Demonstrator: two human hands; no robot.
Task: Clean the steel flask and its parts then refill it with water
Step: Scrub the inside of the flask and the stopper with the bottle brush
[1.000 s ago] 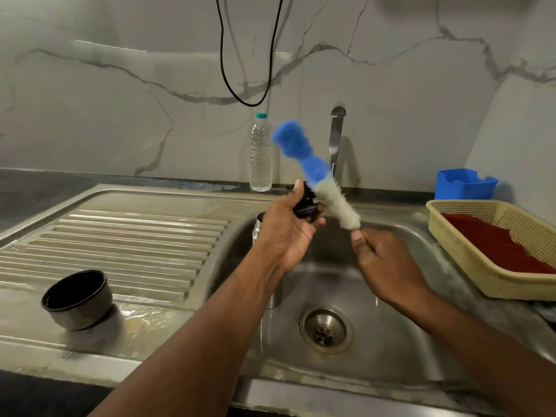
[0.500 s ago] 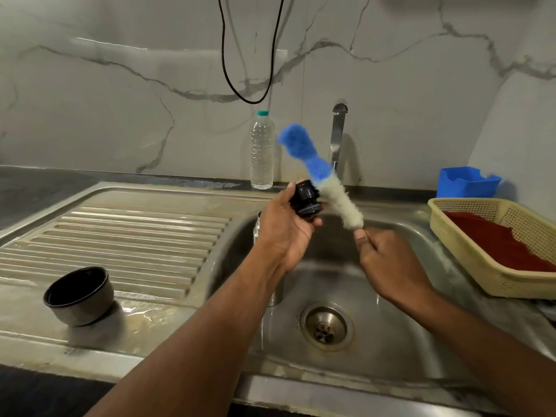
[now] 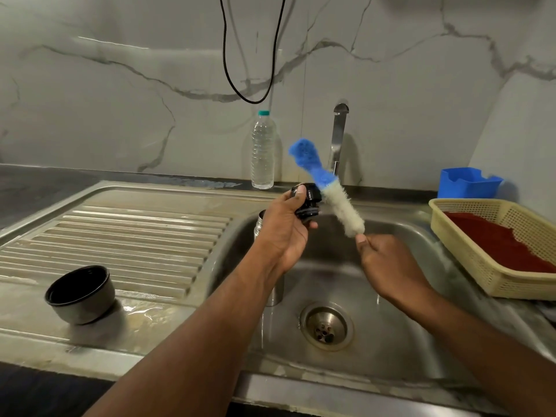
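Both arms are reached out over the sink [image 3: 391, 350]. The left hand [image 3: 285, 233] is raised with fingers curled round the black flask stopper [image 3: 308, 203], which is gripped up at fingertip level. The right hand [image 3: 388, 260] is held lower and to the right, its fingers pinched on the bottle brush [image 3: 328, 191] at the handle end; the handle itself is pretty much swallowed by the fingers. The brush is tilted up and left, and its white bristles are laid right against the stopper. The steel flask [image 3: 261, 227] is stood upright in the basin, mostly hidden behind the left wrist. The flask cup [image 3: 79, 293] is parked on the wet drainboard [image 3: 120, 236], well left of both hands.
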